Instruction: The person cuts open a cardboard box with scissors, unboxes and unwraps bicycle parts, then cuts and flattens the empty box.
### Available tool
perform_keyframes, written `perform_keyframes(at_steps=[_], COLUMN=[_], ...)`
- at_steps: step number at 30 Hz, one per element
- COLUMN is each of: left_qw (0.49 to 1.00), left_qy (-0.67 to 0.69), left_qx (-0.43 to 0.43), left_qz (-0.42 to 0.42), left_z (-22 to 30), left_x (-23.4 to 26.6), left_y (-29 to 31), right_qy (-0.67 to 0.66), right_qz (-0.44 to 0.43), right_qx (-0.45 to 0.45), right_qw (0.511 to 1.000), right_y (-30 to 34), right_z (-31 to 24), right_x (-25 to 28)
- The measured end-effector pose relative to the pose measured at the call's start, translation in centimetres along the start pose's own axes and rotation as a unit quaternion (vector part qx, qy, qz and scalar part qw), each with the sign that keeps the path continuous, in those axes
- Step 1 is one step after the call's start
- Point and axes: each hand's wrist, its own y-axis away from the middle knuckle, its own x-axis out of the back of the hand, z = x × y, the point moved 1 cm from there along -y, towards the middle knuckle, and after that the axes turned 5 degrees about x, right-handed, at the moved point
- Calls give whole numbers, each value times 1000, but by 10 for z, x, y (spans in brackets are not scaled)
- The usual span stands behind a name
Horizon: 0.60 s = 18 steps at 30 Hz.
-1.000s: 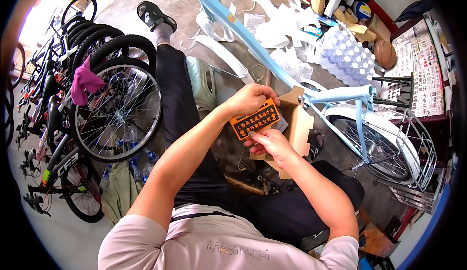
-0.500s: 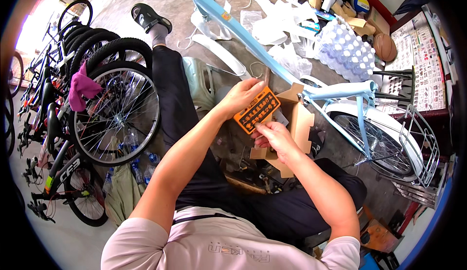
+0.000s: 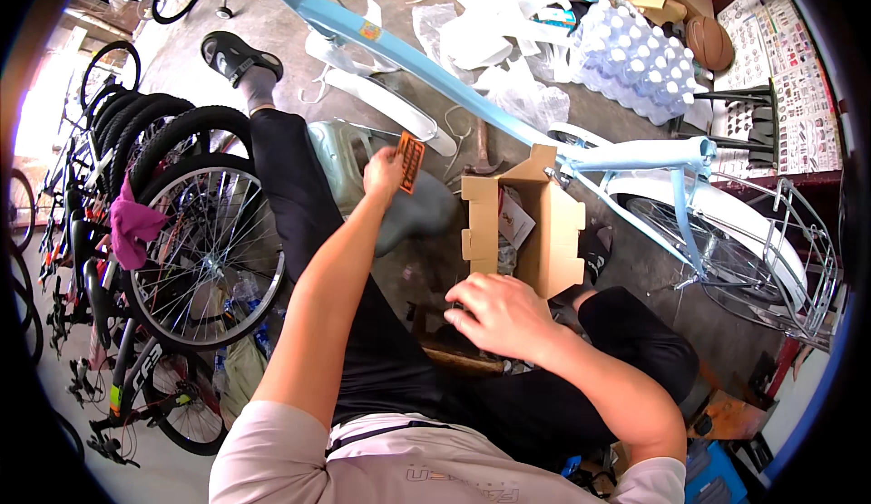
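Note:
My left hand (image 3: 385,174) is closed on an orange card (image 3: 411,163) with black print, held out past my left thigh. Just below the card shows a rounded grey thing (image 3: 419,215), blurred, its kind unclear. My right hand (image 3: 504,315) is over my lap at the near edge of an open cardboard box (image 3: 555,241). Its fingers are bent but apart, with nothing visible in them. Inside the box lie a white paper (image 3: 515,223) and some clear plastic wrapping. A light blue bicycle frame (image 3: 435,78) slants across behind the box.
A hammer (image 3: 483,150) lies beyond the box, near a white mudguard (image 3: 390,105). Several bicycles crowd the left, a pink cloth (image 3: 136,223) hanging among them. Wrapped bottles (image 3: 631,64), white packing scraps (image 3: 472,28) and a basketball (image 3: 709,43) lie at the far right.
The orange card has gone from both hands to my left hand alone, moving left and away from the box. My right hand has let go of it and drawn back toward my lap.

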Motion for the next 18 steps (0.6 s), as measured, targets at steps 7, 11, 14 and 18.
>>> perform_keyframes(at_steps=[7, 11, 14, 18], left_qw=[906, 894, 901, 911], left_qy=[-312, -323, -324, -309], left_qx=[-284, -311, -283, -271], left_qz=[1, -7, -49, -36], left_z=[31, 23, 23, 14], left_x=[-26, -36, -47, -47], left_y=[-39, -55, -59, -63], right_qy=[84, 87, 83, 69], right_qz=[-126, -151, -161, -139], right_qx=[30, 1, -15, -2], right_qw=[988, 985, 983, 988], right_y=[18, 18, 19, 21], right_z=[12, 14, 17, 18], right_x=[-10, -3, -3, -8])
